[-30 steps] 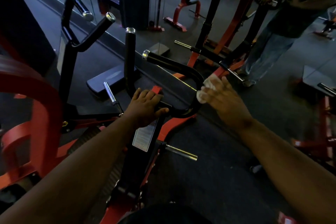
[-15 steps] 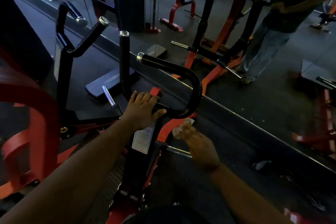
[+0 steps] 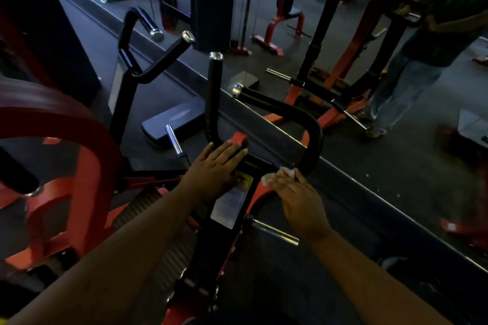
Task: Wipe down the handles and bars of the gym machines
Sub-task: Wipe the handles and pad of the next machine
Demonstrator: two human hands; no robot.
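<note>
The right hand point(image 3: 298, 200), closed on a white wipe point(image 3: 280, 175), sits at the low bend of the curved handle point(image 3: 303, 119), which rises up and away to the left, while the left hand point(image 3: 216, 166) lies flat and open on the frame point(image 3: 211, 245).

Dim gym room with dark rubber floor point(image 3: 396, 166). Beyond the raised floor ledge point(image 3: 343, 166), red and black machine frames point(image 3: 340, 71), a red bench point(image 3: 287, 16) and a cable column point(image 3: 211, 2). Right of the frames, a standing person in jeans point(image 3: 401, 92).

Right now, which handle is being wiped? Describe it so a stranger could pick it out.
Start at the black-and-red machine under both hands. Its right handle loops in a curved hook; the right hand presses a white cloth at its base. Neighbouring handles are straighter.
</note>
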